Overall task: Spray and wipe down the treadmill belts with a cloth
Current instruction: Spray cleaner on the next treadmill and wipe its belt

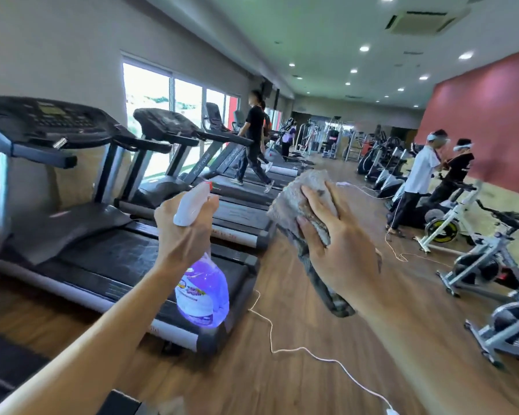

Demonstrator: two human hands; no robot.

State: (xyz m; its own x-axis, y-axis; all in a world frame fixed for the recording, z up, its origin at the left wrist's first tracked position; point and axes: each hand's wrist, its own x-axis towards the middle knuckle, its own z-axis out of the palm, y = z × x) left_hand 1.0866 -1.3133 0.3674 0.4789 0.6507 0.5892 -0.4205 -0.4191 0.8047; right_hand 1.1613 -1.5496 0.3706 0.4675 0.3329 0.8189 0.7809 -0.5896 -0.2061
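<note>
L hand (186,232) grips the neck of the spray bottle (203,290), fingers (212,202) curled round the white trigger head; the purple body hangs below the fist, held in the air over the rear end of the nearest treadmill belt (108,259). R hand (339,250) holds the grey cloth (300,211) bunched up, fingers wrapped over its top, a darker tail of it hanging down under the palm; it's in the air just right of the same treadmill's rear end, above the wood floor (282,384).

Count: 1 bottle, 1 cloth, 2 hands. Treadmills in a row running away from the nearest one: at least 4; further ones too blurred to count. A white cable (270,330) trails on the floor beside the nearest treadmill's rear corner.
</note>
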